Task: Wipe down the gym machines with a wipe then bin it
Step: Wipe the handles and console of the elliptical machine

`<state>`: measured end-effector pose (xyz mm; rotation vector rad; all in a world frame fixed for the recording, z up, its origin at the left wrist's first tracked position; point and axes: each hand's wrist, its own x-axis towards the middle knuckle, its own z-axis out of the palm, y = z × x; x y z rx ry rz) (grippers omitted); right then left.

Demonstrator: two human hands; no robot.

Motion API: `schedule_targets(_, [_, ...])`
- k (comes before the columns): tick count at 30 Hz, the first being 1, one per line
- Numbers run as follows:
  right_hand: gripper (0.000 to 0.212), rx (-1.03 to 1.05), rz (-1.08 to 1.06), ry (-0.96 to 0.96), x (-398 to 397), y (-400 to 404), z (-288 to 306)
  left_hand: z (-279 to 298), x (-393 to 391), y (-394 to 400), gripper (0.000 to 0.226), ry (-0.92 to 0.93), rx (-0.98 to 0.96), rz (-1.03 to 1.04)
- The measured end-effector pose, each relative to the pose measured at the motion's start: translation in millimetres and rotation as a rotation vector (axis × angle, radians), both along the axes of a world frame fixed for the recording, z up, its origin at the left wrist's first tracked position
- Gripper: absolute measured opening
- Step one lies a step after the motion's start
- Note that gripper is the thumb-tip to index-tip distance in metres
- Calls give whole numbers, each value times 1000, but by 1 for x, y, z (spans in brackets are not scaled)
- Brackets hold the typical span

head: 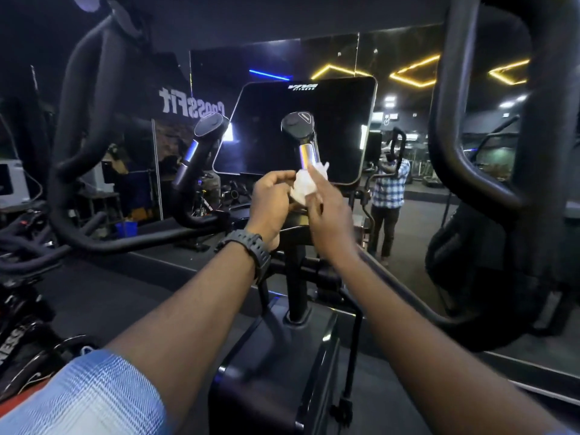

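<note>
White wipe (306,183), crumpled into a loose wad, sits between the person's two hands at the base of the machine's right-hand grip (303,136), just below the shiny chrome band on that handle. The left hand (273,202) has its fingers curled in, pinching the wad from the left side, thumb on top. The right hand (326,208) comes in from the other side with its index finger stretched out straight along the wipe toward the chrome, while the remaining fingers are bent against the tissue; I cannot tell how firmly they hold it. A dark watch (251,246) wraps the left wrist, and a pale blue checked sleeve (91,397) shows at the lower left.

Behind the hands stands the machine's dark console screen (273,133), tilted back, switched off, with a small logo along its top edge. A second grip (205,133) with the same capped end rises to the left of the screen. Thick black padded bars (489,171) curve around both sides of the view. Beneath the arms the black central post (296,287) runs down into the machine's housing. A wall mirror (408,120) ahead reflects yellow ceiling light strips, reversed lettering, and a standing figure in a checked shirt.
</note>
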<state>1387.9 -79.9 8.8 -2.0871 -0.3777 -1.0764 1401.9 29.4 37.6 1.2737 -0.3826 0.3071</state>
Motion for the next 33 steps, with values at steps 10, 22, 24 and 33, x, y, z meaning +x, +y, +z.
schedule_targets(10, [53, 209, -121, 232, 11, 3, -5, -11, -6, -9, 20, -2, 59, 127])
schedule_targets(22, [43, 300, 113, 101, 4, -7, -46, -40, -17, -19, 31, -65, 163, 146])
schedule_targets(24, [52, 341, 200, 95, 5, -8, -51, -43, -20, -23, 28, -55, 135, 160])
schedule_targets(33, [17, 377, 220, 192, 8, -36, -75, -74, -28, -37, 21, -6, 253, 222])
